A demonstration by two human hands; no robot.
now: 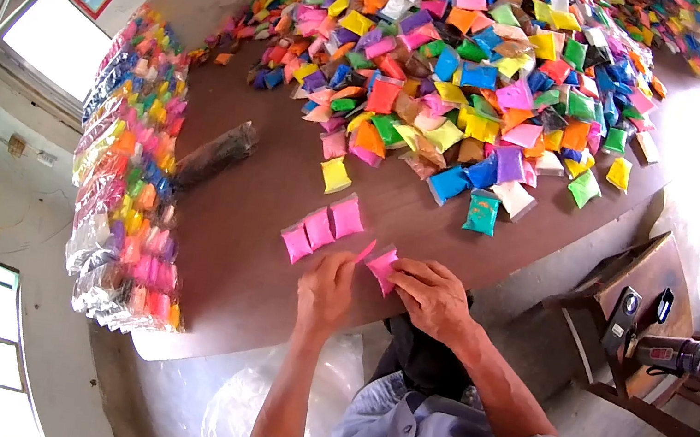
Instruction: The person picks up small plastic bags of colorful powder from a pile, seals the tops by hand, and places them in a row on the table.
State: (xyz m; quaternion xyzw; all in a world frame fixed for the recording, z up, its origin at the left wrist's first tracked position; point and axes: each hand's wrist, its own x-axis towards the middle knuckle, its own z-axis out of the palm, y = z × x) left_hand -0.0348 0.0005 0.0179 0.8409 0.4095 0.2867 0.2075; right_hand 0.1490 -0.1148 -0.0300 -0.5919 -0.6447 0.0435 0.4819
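Observation:
My right hand (436, 301) pinches the edge of a small clear packet filled with bright pink material (380, 268), near the table's front edge. To its left my left hand (325, 292) is closed, with a thin pink strip (366, 250) sticking out beyond the fingertips. What the strip belongs to is hidden by the fingers. Just beyond my left hand, a row of pink packets (320, 228) lies side by side on the brown table (238, 269). The two hands are a short gap apart.
A large heap of packets in many colours (486, 83) covers the far part of the table. Bagged packets (132, 208) are stacked along the left edge, beside a dark bundle (216, 156). At the right, a wooden stand (604, 315) holds a flask (668, 352).

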